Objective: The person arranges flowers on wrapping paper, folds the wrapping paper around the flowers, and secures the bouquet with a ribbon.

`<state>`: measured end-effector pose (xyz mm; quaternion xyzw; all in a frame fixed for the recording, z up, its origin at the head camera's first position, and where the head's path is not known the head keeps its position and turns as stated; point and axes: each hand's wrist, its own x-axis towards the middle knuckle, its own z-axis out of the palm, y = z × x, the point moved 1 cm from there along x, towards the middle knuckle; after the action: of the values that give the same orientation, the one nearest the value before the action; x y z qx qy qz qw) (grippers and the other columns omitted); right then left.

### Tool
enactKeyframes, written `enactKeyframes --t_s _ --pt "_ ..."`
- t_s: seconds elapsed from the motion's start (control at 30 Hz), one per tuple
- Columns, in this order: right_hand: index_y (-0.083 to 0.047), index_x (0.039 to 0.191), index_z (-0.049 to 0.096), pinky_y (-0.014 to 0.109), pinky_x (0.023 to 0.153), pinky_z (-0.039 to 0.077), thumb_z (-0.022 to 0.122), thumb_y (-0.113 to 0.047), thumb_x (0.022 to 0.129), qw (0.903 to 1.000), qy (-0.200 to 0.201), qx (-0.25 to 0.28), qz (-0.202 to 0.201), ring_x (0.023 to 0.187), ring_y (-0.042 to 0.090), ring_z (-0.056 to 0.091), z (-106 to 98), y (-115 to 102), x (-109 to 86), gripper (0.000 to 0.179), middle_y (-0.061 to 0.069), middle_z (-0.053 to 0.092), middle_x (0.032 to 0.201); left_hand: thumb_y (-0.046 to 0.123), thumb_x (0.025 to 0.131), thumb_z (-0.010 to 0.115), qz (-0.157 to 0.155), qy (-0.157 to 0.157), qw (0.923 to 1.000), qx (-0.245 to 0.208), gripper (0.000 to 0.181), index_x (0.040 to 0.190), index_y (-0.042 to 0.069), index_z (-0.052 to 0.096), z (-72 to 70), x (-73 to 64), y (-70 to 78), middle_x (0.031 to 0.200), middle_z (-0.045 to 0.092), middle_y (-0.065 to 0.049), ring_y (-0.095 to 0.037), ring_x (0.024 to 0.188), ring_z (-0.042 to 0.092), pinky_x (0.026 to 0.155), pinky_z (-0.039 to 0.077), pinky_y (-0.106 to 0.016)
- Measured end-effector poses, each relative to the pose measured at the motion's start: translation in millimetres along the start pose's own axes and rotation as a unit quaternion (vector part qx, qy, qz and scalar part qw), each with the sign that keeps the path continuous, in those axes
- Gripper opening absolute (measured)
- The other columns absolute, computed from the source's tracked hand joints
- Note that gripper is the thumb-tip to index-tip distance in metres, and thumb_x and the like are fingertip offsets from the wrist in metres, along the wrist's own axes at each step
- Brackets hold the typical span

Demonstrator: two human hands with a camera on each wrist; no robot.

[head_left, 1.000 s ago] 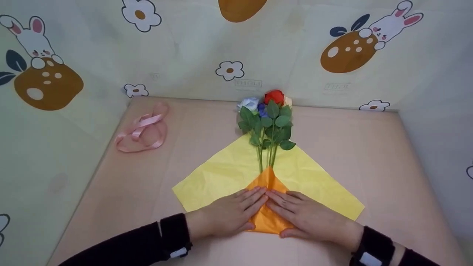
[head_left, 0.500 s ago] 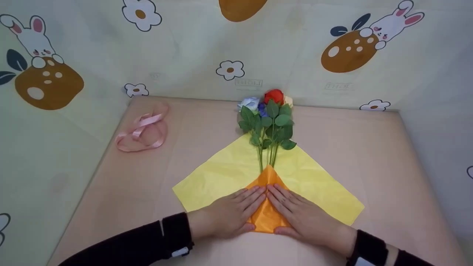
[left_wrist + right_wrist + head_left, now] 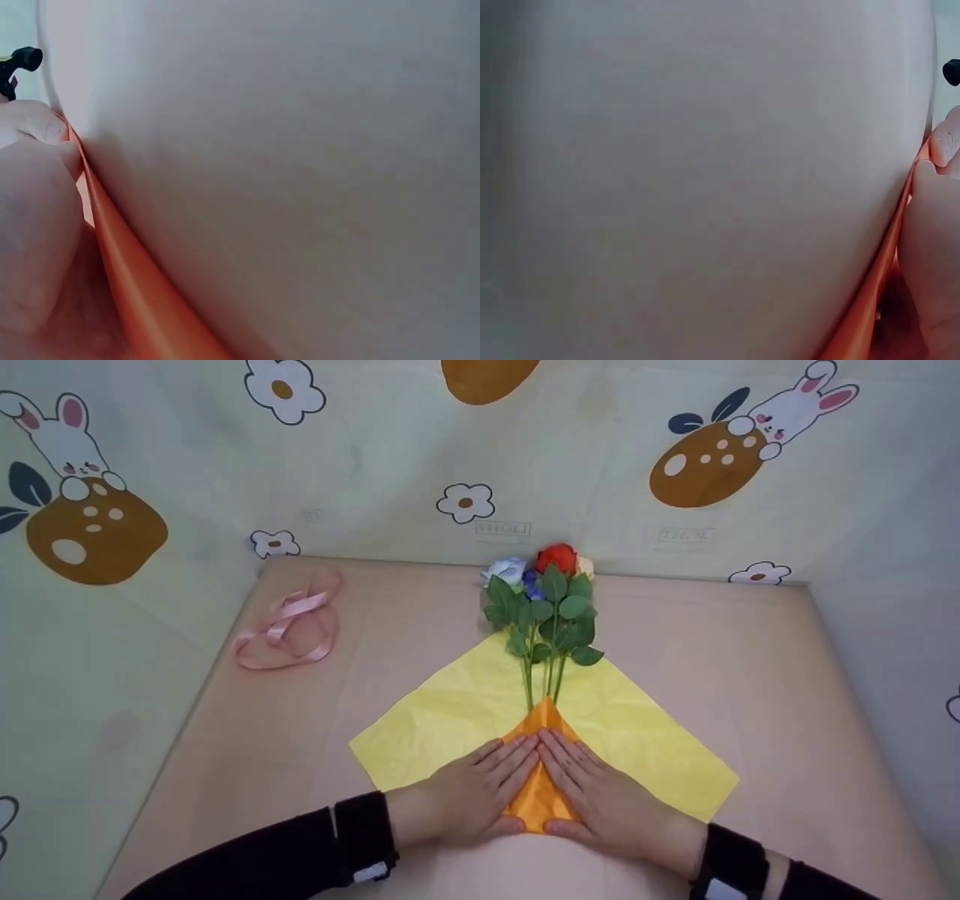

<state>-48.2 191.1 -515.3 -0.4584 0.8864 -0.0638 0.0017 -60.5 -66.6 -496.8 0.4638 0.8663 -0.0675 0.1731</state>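
A sheet of yellow paper (image 3: 442,727) lies on the table with its orange lower corner (image 3: 538,806) folded up over the flower stems (image 3: 528,679). My left hand (image 3: 469,795) presses flat on the left of this fold, fingers straight. From the right, my right hand (image 3: 615,802) presses on it the same way, and the fingertips meet near the middle. Above the fold lie artificial roses: a red one (image 3: 556,559), a pale blue one (image 3: 504,572), and leafy green stems. Both wrist views show the orange folded edge (image 3: 135,262) close beside the thumbs; the lower stem ends are hidden.
A loosely looped pink ribbon (image 3: 304,604) lies at the back left of the table (image 3: 750,675). Patterned cloth walls (image 3: 375,457) with rabbits and flowers stand behind and at both sides. The blooms reach the back edge.
My right hand has slid inward and slightly up along the orange fold, its thumb moving left toward the other thumb. My left hand stays almost in place. One right-hand stem has shifted slightly right.
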Motion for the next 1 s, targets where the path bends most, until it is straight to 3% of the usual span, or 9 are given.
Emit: enactKeyframes --t_s 0.17,0.33,0.5,0.87,1.0 --pt "0.005 0.168 0.032 0.054 0.124 0.037 0.05 -0.06 0.112 1.0 -0.003 0.003 0.0 0.163 0.038 0.029 2.5 3.2 -2.1 0.088 0.022 0.025 0.178 0.067 0.113 0.016 -0.003 -0.004 0.9999 -0.011 0.087 0.175 0.009 0.0 1.2 -0.4 -2.2 0.183 -0.008 -0.007 -0.02 0.169 -0.004 0.135 0.008 -0.04" --pt "0.001 0.17 0.029 0.053 0.125 0.036 0.05 -0.064 0.11 0.9999 -0.01 0.002 0.002 0.165 0.035 0.025 5.9 8.9 -5.7 0.091 0.018 0.022 0.18 0.069 0.112 0.017 -0.006 0.002 0.9999 0.012 0.089 0.176 0.009 0.003 2.5 -1.3 -2.9 0.184 -0.004 -0.008 -0.021 0.169 0.0 0.135 0.01 -0.038" --pt "0.003 0.169 0.033 0.053 0.124 0.038 0.053 -0.068 0.107 0.9999 -0.003 -0.01 -0.013 0.164 0.036 0.029 5.3 13.3 -8.0 0.096 0.02 0.027 0.178 0.07 0.112 0.022 -0.005 0.013 0.9998 0.012 0.09 0.176 0.008 0.007 2.0 -2.1 -3.5 0.184 0.002 -0.008 -0.021 0.169 0.004 0.134 0.012 -0.037" --pt "0.002 0.169 0.032 0.052 0.125 0.037 0.05 -0.071 0.107 0.9995 -0.022 -0.008 -0.022 0.163 0.035 0.03 1.7 18.2 -12.4 0.097 0.02 0.027 0.178 0.078 0.107 0.027 -0.021 0.011 0.9997 -0.004 0.101 0.176 0.007 0.005 4.2 -5.6 -13.0 0.184 -0.002 -0.009 -0.024 0.17 0.002 0.135 0.012 -0.038" --pt "-0.002 0.171 0.03 0.045 0.132 0.024 0.052 -0.067 0.108 0.9991 -0.026 0.003 -0.032 0.164 0.032 0.029 1.4 23.9 -20.0 0.094 0.016 0.027 0.179 0.078 0.107 0.029 -0.015 0.015 0.9997 -0.013 0.101 0.176 0.008 0.006 5.1 -8.3 -17.2 0.184 0.0 -0.009 -0.023 0.17 0.003 0.135 0.012 -0.038"
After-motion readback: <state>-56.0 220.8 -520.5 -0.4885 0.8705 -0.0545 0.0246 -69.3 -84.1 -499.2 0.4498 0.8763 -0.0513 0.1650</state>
